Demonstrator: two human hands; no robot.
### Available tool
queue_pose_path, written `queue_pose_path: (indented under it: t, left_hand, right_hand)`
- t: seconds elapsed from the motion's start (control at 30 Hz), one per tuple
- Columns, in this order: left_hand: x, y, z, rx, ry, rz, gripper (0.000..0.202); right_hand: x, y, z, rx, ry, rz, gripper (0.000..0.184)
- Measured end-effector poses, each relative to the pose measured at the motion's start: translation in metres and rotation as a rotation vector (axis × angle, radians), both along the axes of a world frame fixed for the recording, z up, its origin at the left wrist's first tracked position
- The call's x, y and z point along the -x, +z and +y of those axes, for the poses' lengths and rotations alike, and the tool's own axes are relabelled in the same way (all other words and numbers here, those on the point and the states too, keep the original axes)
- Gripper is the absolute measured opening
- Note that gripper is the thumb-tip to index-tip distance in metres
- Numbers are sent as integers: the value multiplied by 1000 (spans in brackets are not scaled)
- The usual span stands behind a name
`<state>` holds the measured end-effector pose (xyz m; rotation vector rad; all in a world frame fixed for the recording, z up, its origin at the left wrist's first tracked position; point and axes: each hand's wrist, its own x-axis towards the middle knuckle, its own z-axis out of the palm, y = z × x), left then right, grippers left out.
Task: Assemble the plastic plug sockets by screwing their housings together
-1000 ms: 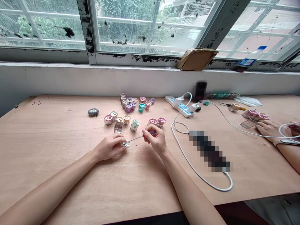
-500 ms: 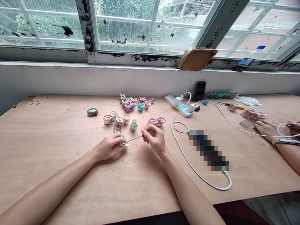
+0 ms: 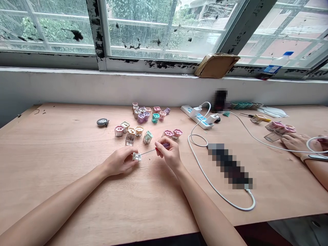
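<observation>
My left hand (image 3: 122, 159) pinches a small clear-and-white plastic piece (image 3: 137, 156) low over the wooden table. Between the fingers of my right hand (image 3: 167, 150) is a screwdriver (image 3: 148, 151) with a dark purple-red handle and a thin metal shaft. Its tip reaches the plastic piece; whether it touches a screw is too small to tell. Just beyond my hands stand a mint-topped little case (image 3: 148, 137), an orange-topped one (image 3: 130, 136) and two pink-topped ones (image 3: 167, 133).
More coloured cases (image 3: 140, 118) cluster farther back, left of a white power strip (image 3: 197, 117). A round dark object (image 3: 103, 122) lies at left. White cable (image 3: 205, 177) loops on the right. Another person's hand (image 3: 297, 141) rests beside pink cases (image 3: 278, 127) at far right.
My left fingers have drawn back slightly, so more of the plastic piece shows. The screwdriver stays pointed at it. The whole view has shifted a little.
</observation>
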<state>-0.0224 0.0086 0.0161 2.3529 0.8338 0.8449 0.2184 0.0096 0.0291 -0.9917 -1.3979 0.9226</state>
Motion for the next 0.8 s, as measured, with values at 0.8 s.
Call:
queue_pose_path:
  t: [0.8]
  left_hand:
    - [1, 1, 1, -38, -79, -17, 12]
  right_hand:
    - [-24, -1, 15, 7, -200, -39, 54]
